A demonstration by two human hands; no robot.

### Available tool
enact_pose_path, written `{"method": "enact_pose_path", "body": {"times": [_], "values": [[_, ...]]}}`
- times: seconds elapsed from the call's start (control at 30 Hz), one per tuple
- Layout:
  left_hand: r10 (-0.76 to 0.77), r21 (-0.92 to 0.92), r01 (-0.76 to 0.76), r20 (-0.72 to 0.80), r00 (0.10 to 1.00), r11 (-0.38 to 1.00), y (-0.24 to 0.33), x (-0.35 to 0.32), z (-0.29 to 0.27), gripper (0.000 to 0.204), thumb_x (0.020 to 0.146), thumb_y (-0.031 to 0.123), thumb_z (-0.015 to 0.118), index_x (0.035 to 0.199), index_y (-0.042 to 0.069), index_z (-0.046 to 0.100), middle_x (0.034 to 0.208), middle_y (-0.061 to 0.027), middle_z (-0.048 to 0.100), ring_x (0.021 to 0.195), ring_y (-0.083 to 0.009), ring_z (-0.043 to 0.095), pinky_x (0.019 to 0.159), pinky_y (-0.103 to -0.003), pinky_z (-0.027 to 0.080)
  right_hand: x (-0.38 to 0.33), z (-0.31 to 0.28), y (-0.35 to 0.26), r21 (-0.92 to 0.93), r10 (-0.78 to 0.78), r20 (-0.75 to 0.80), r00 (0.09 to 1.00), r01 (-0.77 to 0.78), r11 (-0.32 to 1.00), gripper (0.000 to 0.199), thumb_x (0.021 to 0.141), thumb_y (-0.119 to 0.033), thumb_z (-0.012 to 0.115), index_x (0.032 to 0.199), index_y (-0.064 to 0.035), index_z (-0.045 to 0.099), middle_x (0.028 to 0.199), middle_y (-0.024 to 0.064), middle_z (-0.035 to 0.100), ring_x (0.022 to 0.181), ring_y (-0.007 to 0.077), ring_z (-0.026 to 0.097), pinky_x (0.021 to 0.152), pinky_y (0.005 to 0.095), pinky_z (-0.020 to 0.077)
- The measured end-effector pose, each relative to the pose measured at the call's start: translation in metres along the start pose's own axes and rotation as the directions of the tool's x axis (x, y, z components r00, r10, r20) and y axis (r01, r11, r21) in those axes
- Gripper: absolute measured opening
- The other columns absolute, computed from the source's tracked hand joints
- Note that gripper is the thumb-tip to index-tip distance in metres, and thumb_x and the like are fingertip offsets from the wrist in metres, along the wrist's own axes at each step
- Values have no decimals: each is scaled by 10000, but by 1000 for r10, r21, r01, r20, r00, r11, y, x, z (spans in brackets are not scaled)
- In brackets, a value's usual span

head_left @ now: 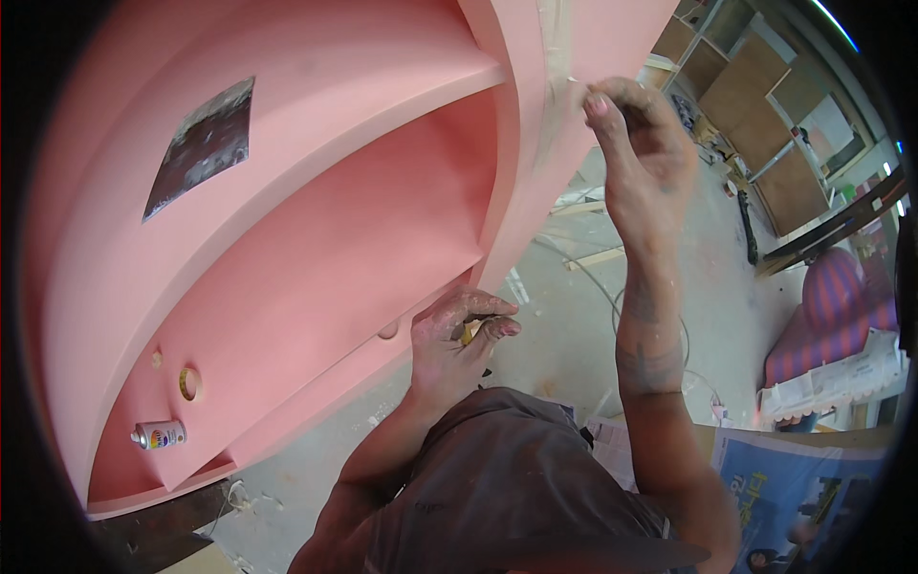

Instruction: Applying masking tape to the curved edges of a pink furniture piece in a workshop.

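My right hand is raised at the upper right, thumb and forefinger pinched together at the edge of a strip of pale masking tape. The tape runs down the outer side of a large curved pink cabinet. A small whitish flap shows at those fingertips. Lower down, in front of my body, my left hand is curled with thumb and fingers close together. Something small and yellow shows inside it, mostly hidden by the fingers. Both hands look dusty with pale residue.
Inside the cabinet lie a spray can and a tape roll. A dark rectangular patch sits on its upper panel. Cables and wood strips cross the floor. A purple striped seat and printed paper sheets are at the right.
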State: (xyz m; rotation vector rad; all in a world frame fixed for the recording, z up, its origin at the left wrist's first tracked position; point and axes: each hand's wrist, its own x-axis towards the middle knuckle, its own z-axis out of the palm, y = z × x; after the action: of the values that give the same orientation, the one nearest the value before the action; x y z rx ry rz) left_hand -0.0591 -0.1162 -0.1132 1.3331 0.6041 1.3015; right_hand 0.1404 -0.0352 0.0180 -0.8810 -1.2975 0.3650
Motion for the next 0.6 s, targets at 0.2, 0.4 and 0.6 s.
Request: {"method": "enact_pose_path", "body": {"times": [0.2, 0.4, 0.6], "values": [[-31, -38, 31, -1, 1000, 999, -5, -13, 1, 209, 914, -220, 614, 1033, -69, 696, 1040, -123, 665, 892, -192, 741, 785, -298, 641, 21, 13, 26, -27, -210, -32, 977, 209, 977, 147, 947, -99, 784, 1046, -1, 738, 956, 9, 721, 845, 85, 557, 803, 243, 470], [-23, -39, 21, -39, 999, 999, -7, -19, 3, 234, 908, -236, 597, 1038, -65, 690, 1039, -126, 662, 895, -198, 741, 788, -301, 643, 20, 24, 25, -69, -252, -64, 966, 248, 966, 144, 960, -118, 772, 1039, -4, 733, 959, 26, 694, 857, 105, 561, 822, 263, 461], [-32, -73, 28, -51, 998, 997, -9, -21, 5, 270, 895, -256, 579, 1046, -61, 689, 1057, -127, 656, 911, -203, 739, 803, -302, 641, 16, 34, 27, -52, -261, -118, 958, 257, 965, 160, 967, -152, 767, 1036, -14, 725, 968, 33, 668, 878, 117, 565, 818, 273, 444]]}}
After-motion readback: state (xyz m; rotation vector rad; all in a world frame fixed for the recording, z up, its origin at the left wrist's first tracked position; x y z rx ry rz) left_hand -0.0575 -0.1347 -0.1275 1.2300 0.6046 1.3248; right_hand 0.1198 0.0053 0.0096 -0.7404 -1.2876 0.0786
